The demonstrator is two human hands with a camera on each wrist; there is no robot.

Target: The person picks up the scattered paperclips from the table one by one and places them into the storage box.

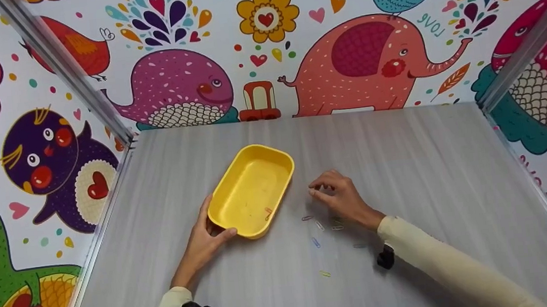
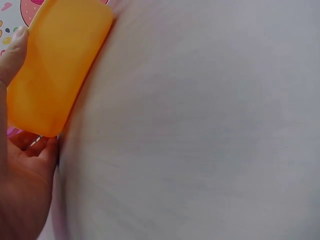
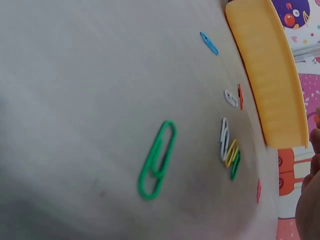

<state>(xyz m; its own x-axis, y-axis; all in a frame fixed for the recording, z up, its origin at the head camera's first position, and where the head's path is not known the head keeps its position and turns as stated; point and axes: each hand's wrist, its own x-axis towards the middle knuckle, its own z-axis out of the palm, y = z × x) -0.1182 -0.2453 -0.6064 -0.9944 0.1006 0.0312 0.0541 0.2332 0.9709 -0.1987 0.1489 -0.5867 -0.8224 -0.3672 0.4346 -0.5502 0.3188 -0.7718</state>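
Observation:
A yellow plastic box [image 1: 249, 189] stands on the table left of centre, slanted, with a couple of paper clips [image 1: 268, 210] inside near its right wall. My left hand [image 1: 204, 244] grips its near left corner, thumb along the near side and fingers round the left side. Right of the box my right hand [image 1: 343, 198] is above the table, thumb and forefinger pinched round a tiny pale thing, seemingly a paper clip. Below that hand lie several loose clips, among them a blue paper clip [image 1: 316, 242], a yellow paper clip [image 1: 325, 273] and a green paper clip [image 3: 157, 160].
The grey wood-grain table [image 1: 431, 157] is bounded by metal rails, with a post [image 1: 528, 40] at the back right. Behind and beside it stand panels printed with cartoon animals, including an elephant [image 1: 357, 83]. A black wrist camera [image 1: 385, 257] sits on the right sleeve.

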